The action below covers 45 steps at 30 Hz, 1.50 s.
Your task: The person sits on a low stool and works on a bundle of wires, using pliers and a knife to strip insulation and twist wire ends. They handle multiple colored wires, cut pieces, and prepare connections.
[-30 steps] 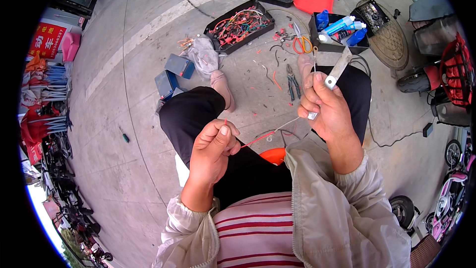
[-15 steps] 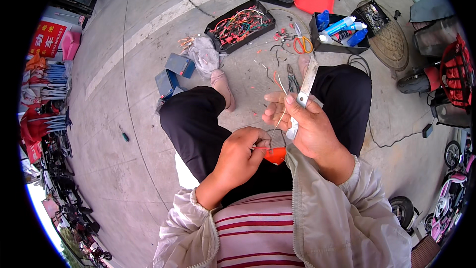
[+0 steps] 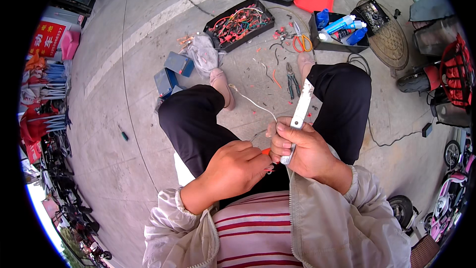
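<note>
My right hand [image 3: 312, 151] is closed round the handle of a knife [image 3: 303, 103], its pale, worn blade pointing up and away. A thin white wire [image 3: 255, 103] rises from the same fist and curves off to the left. Close beside it, my left hand [image 3: 235, 166] is closed in a pinch, and a short bit of red wire [image 3: 269, 170] pokes out by its fingertips. Whether the two wires join is hidden by my fingers. Behind the hands, part of an orange-red object [image 3: 267, 151] shows at my lap.
Pliers [image 3: 292, 82] and orange-handled scissors [image 3: 302, 43] lie on the ground among wire scraps. Beyond them stand a black tray [image 3: 240, 25] of tangled wires and a box [image 3: 342, 47] of bottles and tubes. Blue blocks [image 3: 178, 64] sit left; a screwdriver [image 3: 123, 134] lies farther left.
My right fingers have curled from loosely spread to closed round the knife handle. The hands have come together, and the white wire now swings out to the left.
</note>
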Motion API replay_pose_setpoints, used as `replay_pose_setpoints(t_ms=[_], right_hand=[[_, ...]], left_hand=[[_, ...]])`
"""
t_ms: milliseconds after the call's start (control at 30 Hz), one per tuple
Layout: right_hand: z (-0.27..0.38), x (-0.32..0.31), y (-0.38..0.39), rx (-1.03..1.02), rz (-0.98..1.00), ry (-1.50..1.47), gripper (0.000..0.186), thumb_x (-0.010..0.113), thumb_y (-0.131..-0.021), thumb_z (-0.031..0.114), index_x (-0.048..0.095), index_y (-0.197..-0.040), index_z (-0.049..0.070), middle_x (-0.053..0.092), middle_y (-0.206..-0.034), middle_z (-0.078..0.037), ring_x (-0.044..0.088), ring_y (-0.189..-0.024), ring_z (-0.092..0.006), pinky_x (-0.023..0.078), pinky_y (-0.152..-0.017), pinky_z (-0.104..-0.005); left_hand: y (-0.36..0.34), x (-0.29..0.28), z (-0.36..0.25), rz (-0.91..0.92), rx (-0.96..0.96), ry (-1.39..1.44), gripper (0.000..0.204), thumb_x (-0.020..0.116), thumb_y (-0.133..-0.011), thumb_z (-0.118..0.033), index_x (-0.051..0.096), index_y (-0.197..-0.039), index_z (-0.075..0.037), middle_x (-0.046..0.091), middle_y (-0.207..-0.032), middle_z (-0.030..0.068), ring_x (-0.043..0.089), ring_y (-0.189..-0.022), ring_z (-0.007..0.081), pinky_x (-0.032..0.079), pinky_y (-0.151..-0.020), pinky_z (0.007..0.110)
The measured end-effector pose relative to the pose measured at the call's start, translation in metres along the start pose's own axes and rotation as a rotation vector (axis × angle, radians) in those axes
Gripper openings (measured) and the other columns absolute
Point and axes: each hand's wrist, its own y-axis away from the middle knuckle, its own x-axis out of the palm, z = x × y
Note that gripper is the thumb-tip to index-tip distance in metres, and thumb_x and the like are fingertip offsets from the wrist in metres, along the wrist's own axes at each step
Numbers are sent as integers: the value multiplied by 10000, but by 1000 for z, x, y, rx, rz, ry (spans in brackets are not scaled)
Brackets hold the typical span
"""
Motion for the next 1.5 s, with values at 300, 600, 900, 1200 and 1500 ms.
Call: replay_pose_setpoints(t_ms=[300,600,900,1200,1500], right_hand=[[96,-37,57,-433,-229,89,164,420,-1030,178,516,-984,53,349,-626,68,334,-516,-44,325,-485,-227],[39,-19,-11,-250,56,361,258,479,-1023,227,603,-1083,10,487,-737,15,498,-746,-108,484,-813,-346],[17,-24,-24,-210,110,907,272,461,-1027,213,613,-1129,11,616,-918,-53,579,-907,-144,455,-869,-297],[11,-34,-21,-39,-52,740,259,467,-1014,169,604,-1161,6,638,-1044,-89,562,-731,-89,457,-606,-236],[20,-32,-21,-237,-181,768,113,624,-919,75,647,-998,-3,643,-768,-48,445,-558,-43,361,-504,-207]], left_hand=[[80,-47,28,41,-326,6,93,685,-775,-17,646,-845,-65,630,-692,53,544,-580,250,427,-532,335],[-8,-13,32,-138,-159,63,362,630,-920,-191,611,-1238,-19,648,-1145,131,582,-1070,280,455,-932,357],[-39,16,48,-501,-523,1606,245,497,-1014,-222,627,-1034,-15,675,-1046,145,654,-1018,293,496,-955,430],[-31,14,57,-720,-365,1912,225,447,-1034,-256,559,-1060,-62,577,-803,38,614,-827,195,509,-913,427],[-23,23,54,-649,-525,1621,258,467,-1028,-253,600,-1026,-32,530,-748,15,515,-694,139,490,-721,335]])
